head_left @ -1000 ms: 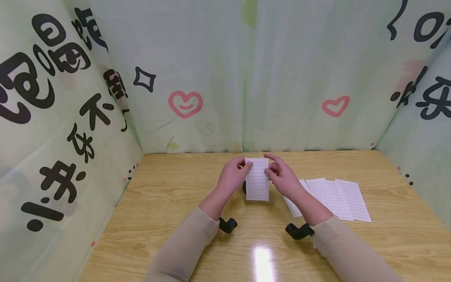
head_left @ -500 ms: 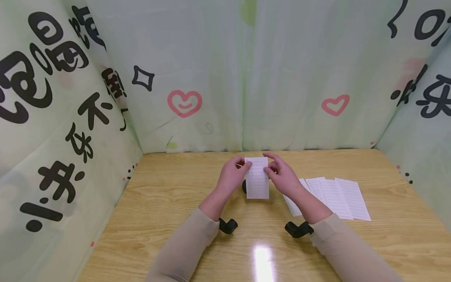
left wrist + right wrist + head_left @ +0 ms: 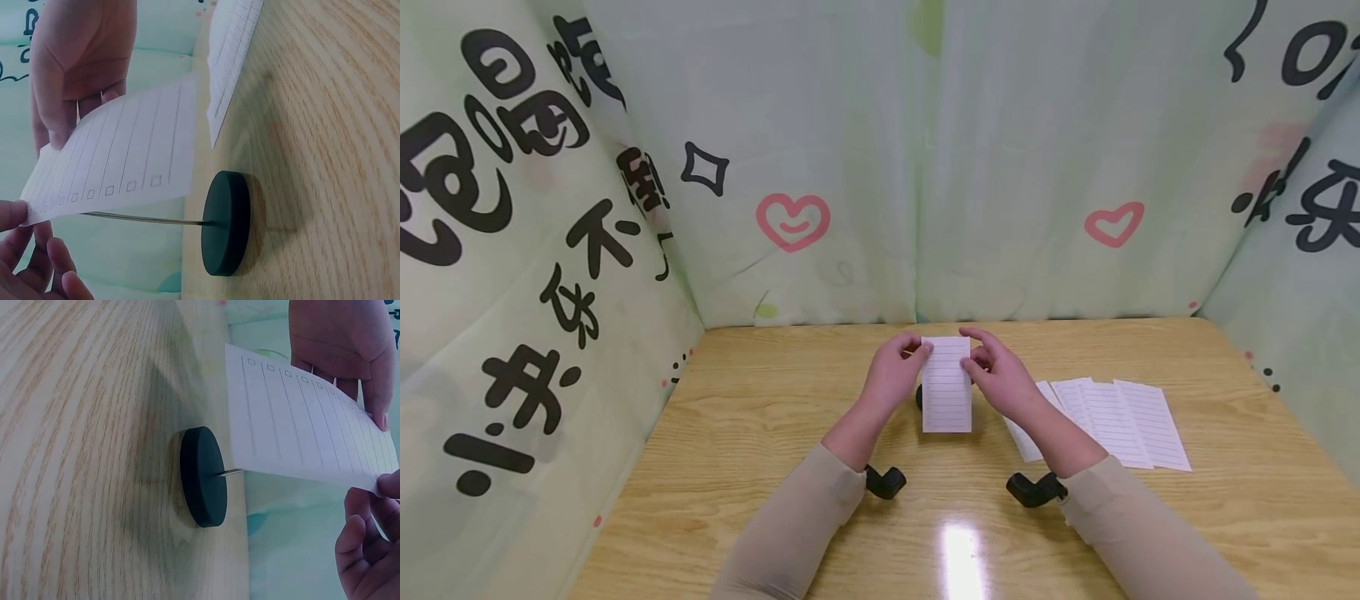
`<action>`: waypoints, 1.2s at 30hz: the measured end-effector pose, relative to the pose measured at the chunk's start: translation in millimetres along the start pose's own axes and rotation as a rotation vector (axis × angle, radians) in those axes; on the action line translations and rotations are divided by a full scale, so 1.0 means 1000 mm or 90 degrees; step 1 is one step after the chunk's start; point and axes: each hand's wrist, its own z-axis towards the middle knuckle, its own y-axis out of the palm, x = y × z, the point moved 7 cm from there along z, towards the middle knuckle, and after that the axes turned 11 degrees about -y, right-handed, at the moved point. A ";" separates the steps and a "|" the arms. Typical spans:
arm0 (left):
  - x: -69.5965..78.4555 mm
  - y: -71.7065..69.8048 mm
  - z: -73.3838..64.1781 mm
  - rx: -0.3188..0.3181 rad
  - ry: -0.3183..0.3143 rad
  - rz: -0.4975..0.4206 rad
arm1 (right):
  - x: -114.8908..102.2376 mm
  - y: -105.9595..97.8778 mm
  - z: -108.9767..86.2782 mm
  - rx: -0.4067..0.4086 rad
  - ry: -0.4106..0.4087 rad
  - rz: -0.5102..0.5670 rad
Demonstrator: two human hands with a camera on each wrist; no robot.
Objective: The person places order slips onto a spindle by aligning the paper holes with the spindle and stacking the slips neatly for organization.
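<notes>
A small ruled checklist sheet (image 3: 947, 392) with a column of tick boxes hangs upright over the table, its lower edge facing me. My left hand (image 3: 891, 375) pinches its upper left edge, thumb in front. At the upper right edge, my right hand (image 3: 1002, 379) pinches the sheet too, its index finger lifted away. Behind the paper stands a thin metal rod (image 3: 144, 219) on a black round base (image 3: 226, 225). The rod's upper end is hidden behind the sheet. Both hands are seen from below in the right wrist view, close to the paper's top end.
Several matching ruled sheets (image 3: 1116, 425) lie fanned out on the wooden table (image 3: 760, 392), partly under my right forearm. Black wrist mounts (image 3: 886, 482) stick out from both cuffs. Printed cloth curtains (image 3: 850, 100) enclose the back and sides.
The sheet's lower edge has swung a little toward me, and my left thumb has shifted slightly left along the paper. The fanned sheets and the stand look unmoved.
</notes>
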 end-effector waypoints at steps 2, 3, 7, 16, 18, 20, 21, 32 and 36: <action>0.000 0.000 0.000 0.000 0.004 -0.003 | 0.000 0.000 0.000 0.000 -0.001 -0.002; 0.000 -0.001 0.000 -0.001 0.004 -0.006 | 0.000 0.001 0.000 -0.001 0.001 -0.002; 0.000 -0.002 0.000 -0.008 0.012 -0.002 | -0.001 0.002 -0.001 -0.012 0.010 0.001; -0.005 -0.002 0.001 -0.016 -0.001 0.044 | 0.002 0.005 -0.003 -0.034 0.036 0.003; -0.007 -0.002 0.002 -0.019 -0.012 0.049 | 0.003 0.006 -0.003 -0.039 0.042 0.004; -0.008 -0.001 0.002 -0.023 -0.017 0.055 | 0.005 0.007 -0.003 -0.043 0.049 0.004; -0.009 -0.001 0.003 -0.024 -0.018 0.059 | 0.007 0.007 -0.003 -0.045 0.053 0.005; -0.022 0.005 0.006 -0.031 -0.019 0.123 | 0.020 0.016 -0.007 -0.095 0.068 -0.015; -0.026 0.006 0.005 -0.034 -0.032 0.136 | 0.024 0.019 -0.007 -0.107 0.072 -0.030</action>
